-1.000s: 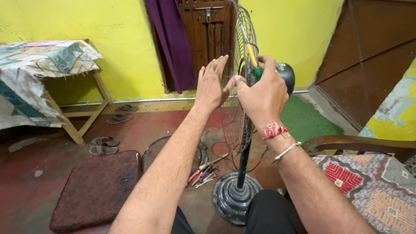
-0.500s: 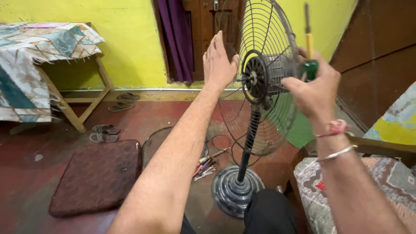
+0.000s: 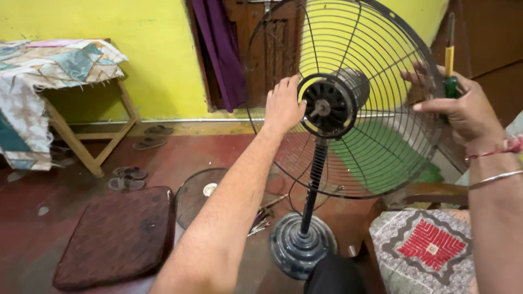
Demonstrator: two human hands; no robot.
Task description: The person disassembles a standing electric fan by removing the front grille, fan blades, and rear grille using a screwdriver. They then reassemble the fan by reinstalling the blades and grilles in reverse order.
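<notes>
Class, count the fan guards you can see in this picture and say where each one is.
2. One guard is on the fan, behind the motor, with the right hand at its rim. The other guard lies on the floor by the base. More may be hidden.

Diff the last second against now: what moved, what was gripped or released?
The fan head has turned from edge-on to show its rear guard and motor. The left hand stays on the guard beside the motor. The right hand swung out to the guard's right edge, still gripping the screwdriver. The fan base stays put.
</notes>
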